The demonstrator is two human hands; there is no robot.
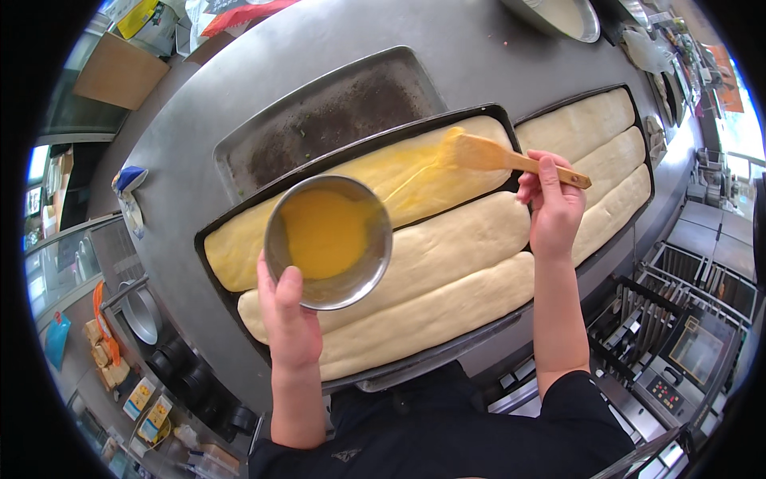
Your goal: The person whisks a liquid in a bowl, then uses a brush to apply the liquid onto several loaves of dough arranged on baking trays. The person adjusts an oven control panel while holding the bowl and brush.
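My left hand grips a steel bowl of yellow liquid, likely beaten egg, tilted above a dark baking tray. Three long rolls of pale dough lie side by side in that tray. In my right hand is a wooden-handled pastry brush, its bristles coated yellow and against the far dough roll. A yellow streak runs across that roll toward the bowl, and much of its surface is glossy yellow. The middle roll and the near roll are plain and pale.
Behind the dough tray lies a stained metal tray. Another tray of dough rolls adjoins on the right. A metal bowl with pale contents stands at the back, and a blue-and-white bag sits at the steel table's left edge.
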